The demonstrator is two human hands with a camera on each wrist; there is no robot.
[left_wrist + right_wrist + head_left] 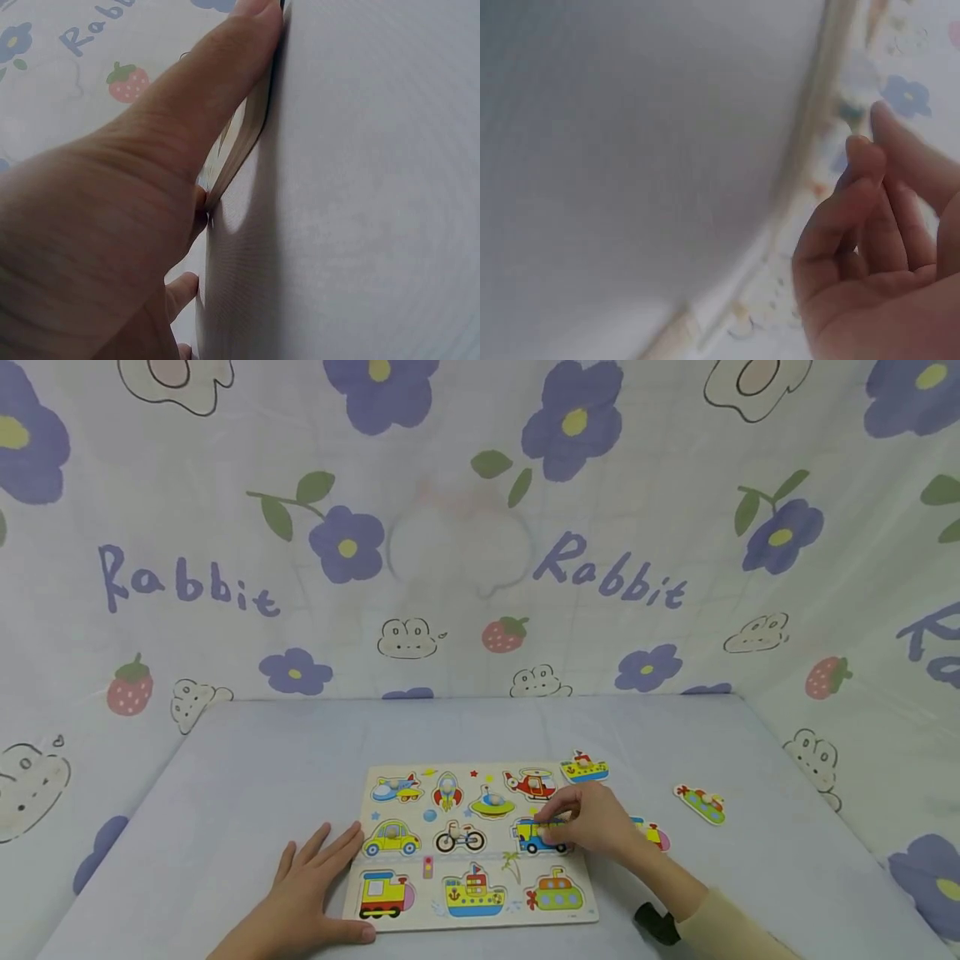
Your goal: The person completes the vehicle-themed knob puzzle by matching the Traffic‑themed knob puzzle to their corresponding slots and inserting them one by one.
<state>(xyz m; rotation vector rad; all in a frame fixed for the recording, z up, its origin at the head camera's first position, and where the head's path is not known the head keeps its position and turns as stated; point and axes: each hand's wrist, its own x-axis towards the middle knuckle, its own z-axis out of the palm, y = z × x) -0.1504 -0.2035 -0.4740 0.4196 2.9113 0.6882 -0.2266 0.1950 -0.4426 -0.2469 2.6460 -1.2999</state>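
Observation:
A wooden puzzle board (420,928) printed with vehicles lies on the table. My left hand (300,893) rests at its left side with fingers spread, the thumb along the near left corner; the left wrist view shows this thumb (202,90) against the board's edge. Over the right part of the board, my right hand (596,818) pinches the bus puzzle piece (531,843) by its knob at the bus recess. Those fingers hide part of the bus. In the blurred right wrist view, the thumb and index fingertips (861,146) are close together; the knob is hard to make out.
Loose on the table are a ship piece (587,768) by the far right corner, a submarine piece (701,804) farther right, and a train piece (657,837) partly behind the right hand. A dark object (657,924) is beside the right sleeve. Patterned cloth (465,593) stands behind.

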